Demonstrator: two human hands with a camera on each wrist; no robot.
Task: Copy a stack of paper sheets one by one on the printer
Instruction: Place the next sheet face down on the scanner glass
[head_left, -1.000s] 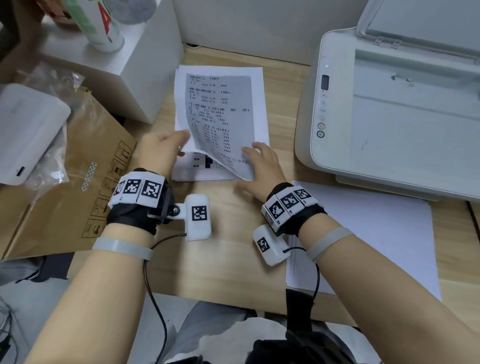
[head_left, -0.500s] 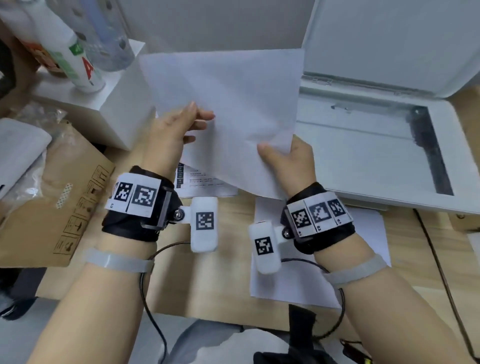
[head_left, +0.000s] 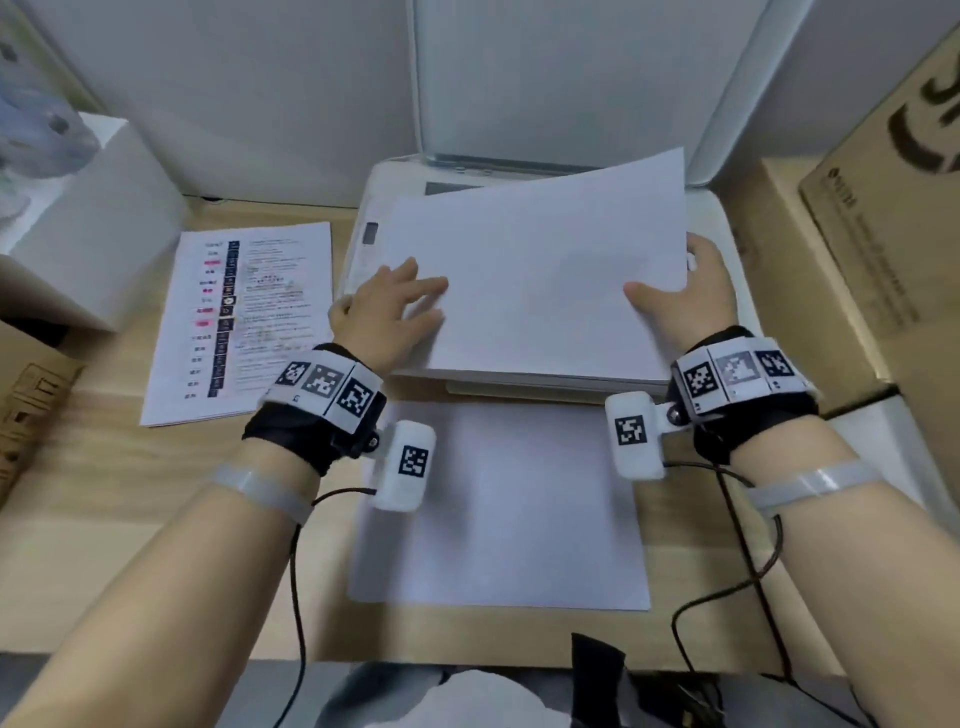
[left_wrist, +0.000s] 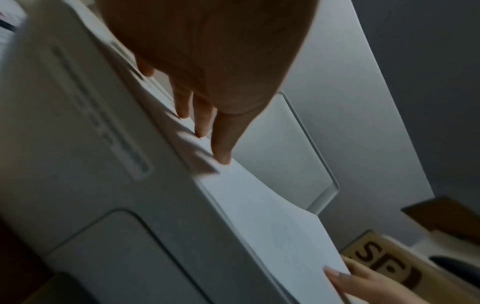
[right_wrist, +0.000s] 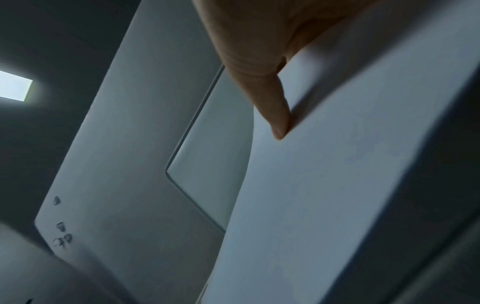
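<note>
Holding a white sheet (head_left: 535, 280) over the printer (head_left: 358, 249), the left hand (head_left: 387, 306) lays flat fingers on its left edge and the right hand (head_left: 685, 291) pinches its right edge. The lid (head_left: 566, 78) stands open. More papers (head_left: 244, 322) lie on the bench (head_left: 104, 493).

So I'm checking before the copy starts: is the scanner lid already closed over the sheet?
No, the scanner lid stands raised behind the sheet in the head view.

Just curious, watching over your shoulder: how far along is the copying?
Lid already up. In hand: both hands, left hand and right hand, lay a sheet blank side up on the printer. Left: closing up, copying, and the printed pages beside it.
</note>
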